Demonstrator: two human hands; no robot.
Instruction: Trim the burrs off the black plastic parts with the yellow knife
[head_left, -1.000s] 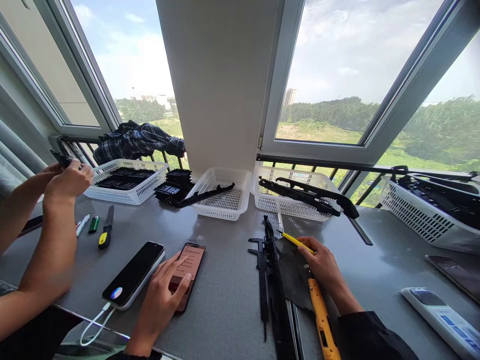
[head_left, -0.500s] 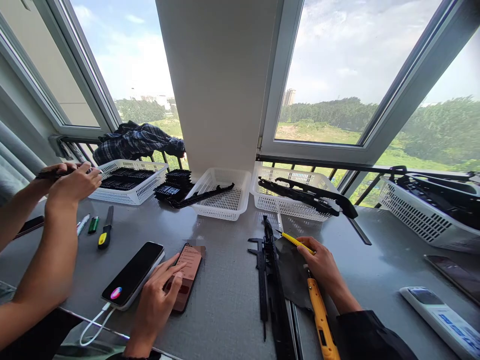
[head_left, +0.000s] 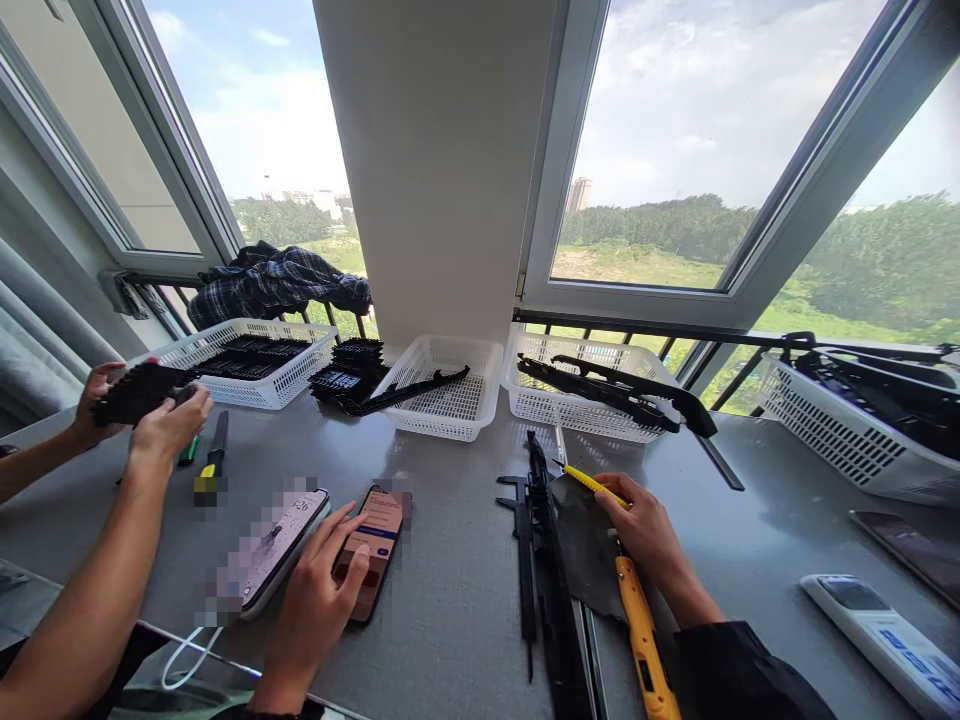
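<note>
My left hand (head_left: 315, 590) rests over a phone (head_left: 381, 545) lying on the table, fingers apart, fingertips at its lit screen. In my right hand (head_left: 643, 525) is a slim yellow craft knife (head_left: 589, 480), its thin dark tip pointing up and left. Beneath that hand lies a dark grey sheet (head_left: 589, 560). An orange-handled tool (head_left: 643, 640) with a small display lies just below the hand. Left of the sheet, a long black plastic part (head_left: 551, 590) runs lengthwise, with a black caliper (head_left: 525, 570) alongside it.
A co-worker's hands (head_left: 161, 425) hold a dark ribbed part (head_left: 139, 393) at left. White baskets (head_left: 472, 425) line the back, several with black parts. A second phone (head_left: 289, 545) is plugged into a cable (head_left: 180, 665). A yellow-and-black tool (head_left: 215, 460) lies left; a white device (head_left: 885, 640) lies right.
The co-worker's hands have turned and lowered the dark part, showing its ribbed face. The second phone's screen has lit up. On my phone, the display has changed slightly; my right hand stays still.
</note>
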